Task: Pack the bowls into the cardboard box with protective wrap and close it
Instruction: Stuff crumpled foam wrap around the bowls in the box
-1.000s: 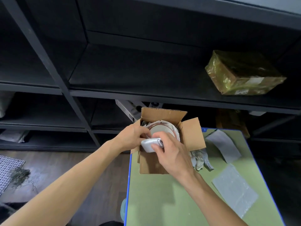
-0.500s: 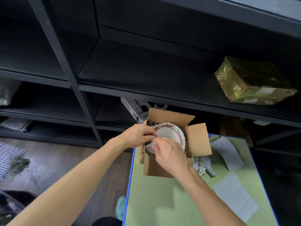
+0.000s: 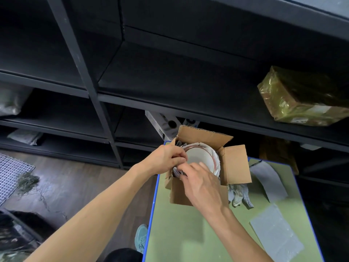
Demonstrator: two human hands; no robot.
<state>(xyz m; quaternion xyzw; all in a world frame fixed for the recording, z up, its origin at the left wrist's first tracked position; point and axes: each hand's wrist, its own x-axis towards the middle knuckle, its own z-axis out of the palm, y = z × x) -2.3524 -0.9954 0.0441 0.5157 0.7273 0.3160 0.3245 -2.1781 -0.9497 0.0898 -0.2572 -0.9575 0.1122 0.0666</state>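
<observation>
An open cardboard box (image 3: 236,165) stands on the far left corner of the green table (image 3: 181,233). Inside it lies a white bowl (image 3: 200,156) with a red rim, with white wrap around its edge. My left hand (image 3: 166,157) is at the box's left edge, fingers curled, pinching a grey folded piece of wrap (image 3: 176,170). My right hand (image 3: 202,184) reaches over the box's near wall, its fingers on the same grey wrap beside the bowl. The box's far and right flaps stand open.
Crumpled grey wrap (image 3: 238,195) lies right of the box. Two flat wrap sheets (image 3: 275,237) lie on the table's right side. A package in gold film (image 3: 302,99) sits on the dark shelf behind. The table's blue edge (image 3: 151,214) drops to the floor on the left.
The grey wrap held above the box has been pushed down into its left side beside the bowl. Both hands have closed in on the box's left edge.
</observation>
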